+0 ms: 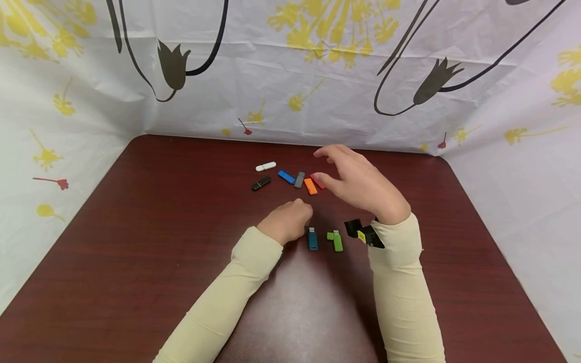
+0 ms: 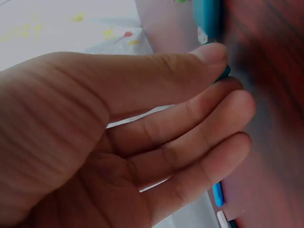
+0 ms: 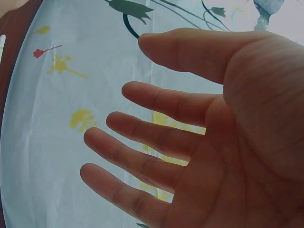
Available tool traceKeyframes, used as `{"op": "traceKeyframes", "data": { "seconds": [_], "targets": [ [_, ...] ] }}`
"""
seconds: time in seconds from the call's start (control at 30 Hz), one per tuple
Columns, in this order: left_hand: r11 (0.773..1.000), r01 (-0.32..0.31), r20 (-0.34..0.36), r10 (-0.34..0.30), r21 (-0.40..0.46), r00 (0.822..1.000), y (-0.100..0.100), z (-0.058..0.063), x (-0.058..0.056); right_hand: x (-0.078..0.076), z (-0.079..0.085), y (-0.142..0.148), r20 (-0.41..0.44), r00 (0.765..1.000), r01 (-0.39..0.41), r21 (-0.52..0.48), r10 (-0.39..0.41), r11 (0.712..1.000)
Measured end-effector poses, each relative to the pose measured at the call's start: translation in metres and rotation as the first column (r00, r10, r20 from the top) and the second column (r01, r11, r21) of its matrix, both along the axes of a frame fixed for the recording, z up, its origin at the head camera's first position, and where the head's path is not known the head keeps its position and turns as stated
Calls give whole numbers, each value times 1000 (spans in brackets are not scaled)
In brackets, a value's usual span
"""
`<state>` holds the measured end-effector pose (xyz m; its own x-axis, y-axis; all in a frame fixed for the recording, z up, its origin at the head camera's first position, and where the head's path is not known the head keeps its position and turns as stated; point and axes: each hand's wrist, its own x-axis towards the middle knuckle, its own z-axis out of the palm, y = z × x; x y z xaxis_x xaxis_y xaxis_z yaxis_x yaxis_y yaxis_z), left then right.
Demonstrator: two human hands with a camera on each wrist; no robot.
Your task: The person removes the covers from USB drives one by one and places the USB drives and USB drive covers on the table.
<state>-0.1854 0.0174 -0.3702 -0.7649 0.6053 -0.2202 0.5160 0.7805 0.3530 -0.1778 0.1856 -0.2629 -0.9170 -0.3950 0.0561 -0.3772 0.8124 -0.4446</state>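
Observation:
My left hand (image 1: 287,222) is low over the table, pinching a small teal piece (image 2: 223,73), likely a cap, between thumb and index finger. Most of that piece is hidden by the fingertips. Right beside it lies a teal USB stick (image 1: 312,239) with its metal plug bare. My right hand (image 1: 358,181) is raised with fingers spread and nothing in it; its palm shows in the right wrist view. A green USB stick (image 1: 338,241), plug bare, lies right of the teal one, its green cap (image 1: 330,236) at its side.
Farther back lie a white USB stick (image 1: 265,166), a black one (image 1: 260,183), a blue one (image 1: 286,176), a grey one (image 1: 299,180), an orange one (image 1: 310,186) and a red one (image 1: 318,181) partly behind my right thumb. A white patterned sheet (image 1: 272,96) surrounds the table.

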Motion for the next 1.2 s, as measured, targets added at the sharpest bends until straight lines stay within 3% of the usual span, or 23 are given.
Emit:
{"op": "traceKeyframes", "data": {
  "seconds": [0.23, 0.8, 1.03, 1.2],
  "targets": [
    [1000, 7, -3, -7, -18, 1000, 5, -5, 2, -3, 0, 5, 10, 1000, 3, -8, -3, 1000],
    [1000, -8, 11, 8, -23, 1000, 6, -5, 4, -5, -2, 8, 14, 1000, 4, -12, -4, 1000],
    [1000, -20, 49, 20, -5, 999, 2, 2, 2, -9, -5, 12, 26, 999, 21, -6, -20, 1000],
    [993, -110, 91, 105, 53, 990, -11, 18, 0, -14, -8, 16, 40, 998, 38, -8, -37, 999]
  ]
}}
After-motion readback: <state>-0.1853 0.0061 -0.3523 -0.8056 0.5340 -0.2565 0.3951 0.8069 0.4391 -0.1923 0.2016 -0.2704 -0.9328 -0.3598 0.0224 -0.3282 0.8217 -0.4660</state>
